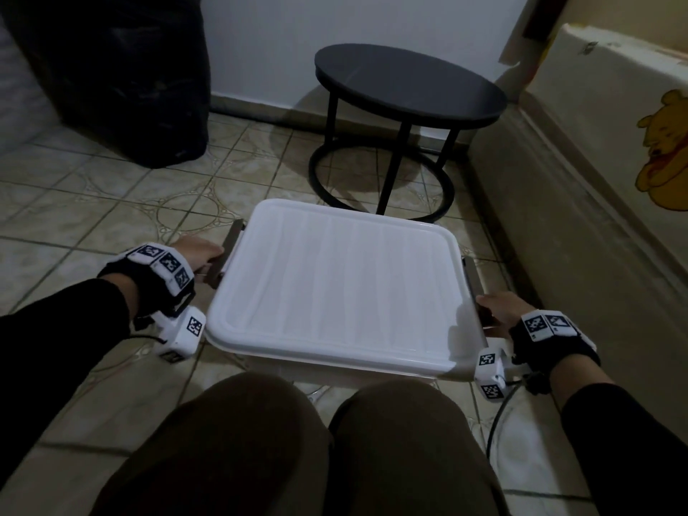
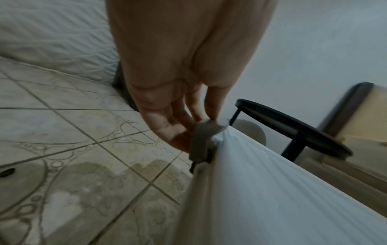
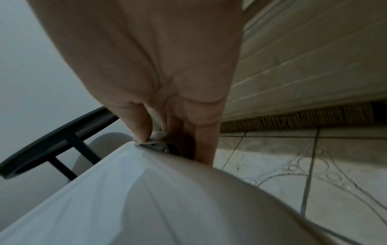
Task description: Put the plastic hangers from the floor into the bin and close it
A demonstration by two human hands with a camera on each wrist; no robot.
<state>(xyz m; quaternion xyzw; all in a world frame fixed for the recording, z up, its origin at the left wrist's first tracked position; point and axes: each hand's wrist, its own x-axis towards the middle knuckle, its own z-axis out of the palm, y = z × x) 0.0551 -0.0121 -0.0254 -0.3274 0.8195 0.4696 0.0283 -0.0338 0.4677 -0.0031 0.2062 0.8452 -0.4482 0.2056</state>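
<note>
Knees [image 1: 327,441] in brown trousers are sitting nearest, two of them, almost touching the near edge of the bin [image 1: 327,361]. The bin is standing on the tiled floor [image 1: 85,202] with its white lid [image 1: 335,277] lying flat over the whole top, so no hangers are showing. Two brown latches are sticking out, one at each side edge. The left hand [image 1: 197,251] is curling round the left latch [image 1: 229,255], thumb under and fingers [image 2: 210,106] over its top. The right hand [image 1: 497,310] is pinching the right latch [image 1: 472,281] the same way, its fingers [image 3: 206,145] reaching down outside the flap. Both wrists are wearing marker-covered bands. Bare floor is lying open to the left of the bin. On the right only a narrow strip is separating it from a pale bed frame [image 1: 595,150] with a yellow bear sticker. Just beyond the far edge, one round black side table [image 1: 409,83] is standing close, its ring base near the lid's far right corner. One black bag [image 1: 123,76] is leaning in the far left corner against the wall.
</note>
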